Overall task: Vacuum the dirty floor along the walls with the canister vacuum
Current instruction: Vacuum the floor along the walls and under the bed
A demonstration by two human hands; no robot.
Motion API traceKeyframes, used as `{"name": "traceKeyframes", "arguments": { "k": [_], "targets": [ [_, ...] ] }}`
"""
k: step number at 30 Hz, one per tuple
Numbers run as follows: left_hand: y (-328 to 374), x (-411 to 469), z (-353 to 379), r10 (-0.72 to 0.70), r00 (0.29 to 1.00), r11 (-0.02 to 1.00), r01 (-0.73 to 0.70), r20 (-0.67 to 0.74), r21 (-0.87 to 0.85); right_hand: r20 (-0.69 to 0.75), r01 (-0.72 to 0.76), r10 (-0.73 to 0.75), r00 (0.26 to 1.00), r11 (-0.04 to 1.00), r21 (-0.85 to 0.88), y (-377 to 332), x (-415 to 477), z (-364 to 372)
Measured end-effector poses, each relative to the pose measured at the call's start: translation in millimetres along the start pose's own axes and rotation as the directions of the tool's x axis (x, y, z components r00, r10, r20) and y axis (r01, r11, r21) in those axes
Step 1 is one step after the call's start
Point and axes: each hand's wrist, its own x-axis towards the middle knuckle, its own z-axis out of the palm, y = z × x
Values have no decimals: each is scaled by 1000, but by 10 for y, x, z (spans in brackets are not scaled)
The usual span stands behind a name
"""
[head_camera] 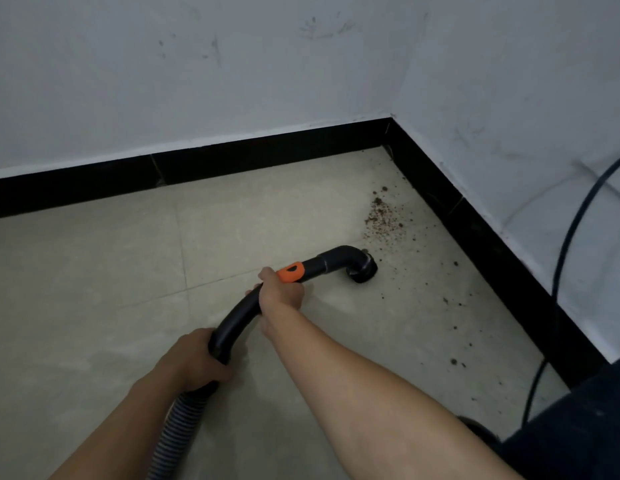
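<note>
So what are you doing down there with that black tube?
A person is vacuuming near the corner of the room. The left hand and the right hand both grip the black tube, and its nozzle sits on the floor. A pile of brown crumbs lies just past the nozzle, with more specks along the black baseboard.

Both forearms are bare from the lower edge of the picture up to the wrists: no sleeve, cuff, watch, band or bracelet shows on either. The left hand [194, 358] is bare, without glove or ring, seen from the back with the knuckles rounded. The right hand [279, 292] is bare as well, its thumb and knuckles plain, with no ring visible. The right forearm is the longer in view, broad near the elbow and narrowing to the wrist. At the lower right corner sits a dark navy mass, possibly clothing; what it is cannot be told.
</note>
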Motion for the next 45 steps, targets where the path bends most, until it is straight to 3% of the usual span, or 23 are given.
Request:
{"name": "traceKeyframes", "arguments": {
  "k": [7, 12, 23, 29, 37, 45],
  "targets": [
    [-870, -498, -278, -185, 976, 983, 186, -111, -5, 127, -127, 127, 984, 992, -12, 662, -628, 701],
    [-1131, -657, -204, -254, 963, 965, 258, -89, 39, 107, -185, 181, 978, 982, 29, 1019, -842, 701],
    [-287, -254, -12, -66, 997, 985, 72, -42, 155, -32, -99, 108, 994, 973, 207, 222, -563, -78],
    [290, -44, 153, 15, 999, 989, -8, -45, 148, -88, -43, 62, 994, 977, 208, -260, -282, -376],
    [166, 18, 18, -103, 984, 994, 105, -148, 8, 70, -94, 87, 994, 990, 101, -342, -207, 90],
    [680, 388, 51, 5, 995, 999, 0, -97, 54, 2, -59, 59, 998, 990, 127, -754, 187, -246]
  ]
}}
